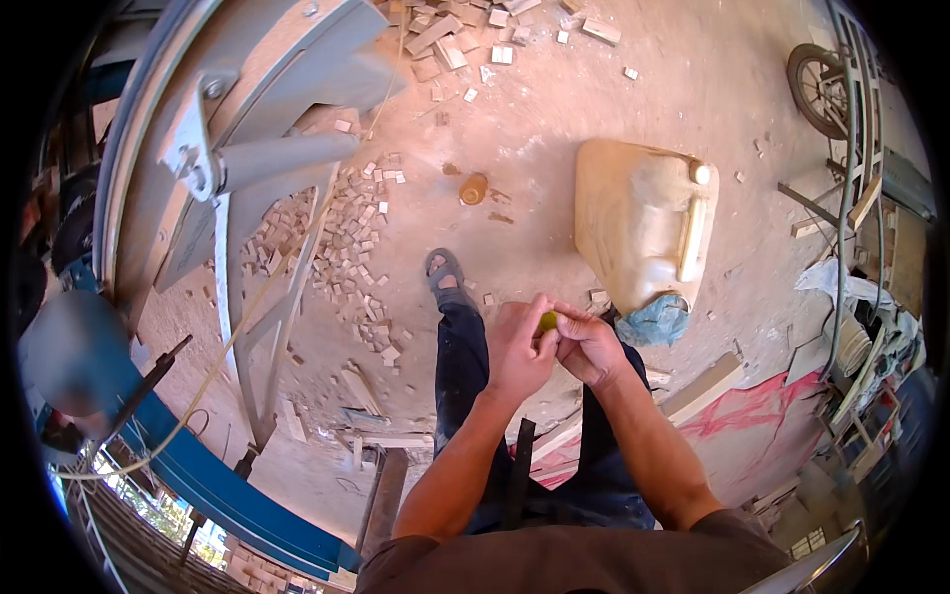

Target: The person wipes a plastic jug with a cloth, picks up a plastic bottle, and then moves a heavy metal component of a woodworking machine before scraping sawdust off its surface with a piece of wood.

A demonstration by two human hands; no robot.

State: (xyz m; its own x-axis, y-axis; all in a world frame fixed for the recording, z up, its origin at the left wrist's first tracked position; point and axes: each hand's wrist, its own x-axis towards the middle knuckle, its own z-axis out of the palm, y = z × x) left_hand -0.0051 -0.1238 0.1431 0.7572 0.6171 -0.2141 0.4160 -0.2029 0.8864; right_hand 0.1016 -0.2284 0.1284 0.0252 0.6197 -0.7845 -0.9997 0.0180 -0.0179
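My left hand (518,351) and my right hand (591,348) meet in front of my legs, fingers curled and pinched together. Between their fingertips shows a small yellow-green thing (548,322); fingers cover most of it, so its kind is unclear. Just beyond my right hand, a large yellowish plastic jerrycan (618,198) with a pale cap (701,173) is on the floor. A crumpled blue plastic bag (655,321) lies against its near end. Neither hand touches the jerrycan.
At left stands a grey metal machine frame (282,148) with a blue beam (218,485). Small wood offcuts (346,233) litter the floor beside it. A round amber item (473,188) lies ahead. Planks (703,388) and red sheeting (762,416) are at right, beyond them a wheel (819,91).
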